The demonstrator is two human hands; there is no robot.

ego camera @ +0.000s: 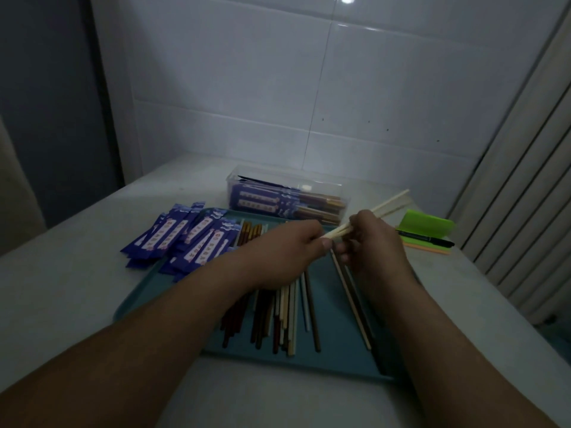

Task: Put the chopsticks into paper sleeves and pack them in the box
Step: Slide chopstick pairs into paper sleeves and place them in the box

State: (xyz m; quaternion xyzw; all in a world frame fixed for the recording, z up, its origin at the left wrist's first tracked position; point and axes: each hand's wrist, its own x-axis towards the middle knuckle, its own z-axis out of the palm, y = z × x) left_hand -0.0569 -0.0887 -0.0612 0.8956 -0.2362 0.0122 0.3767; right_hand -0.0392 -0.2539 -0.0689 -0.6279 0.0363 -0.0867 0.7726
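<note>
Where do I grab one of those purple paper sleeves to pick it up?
Pinch the near end of a top sleeve in the pile, probably coming from the left. They lie flat and overlapping, with near ends reaching past the tray's rim, so a thumb can likely slip under there.

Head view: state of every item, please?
pale chopsticks: unsleeved, held above the tray
left hand: pinches their near end
right hand: grips them
box: open, sleeved pairs inside
paper sleeves: piled at tray's left edge
loose chopsticks: lying on tray
</note>
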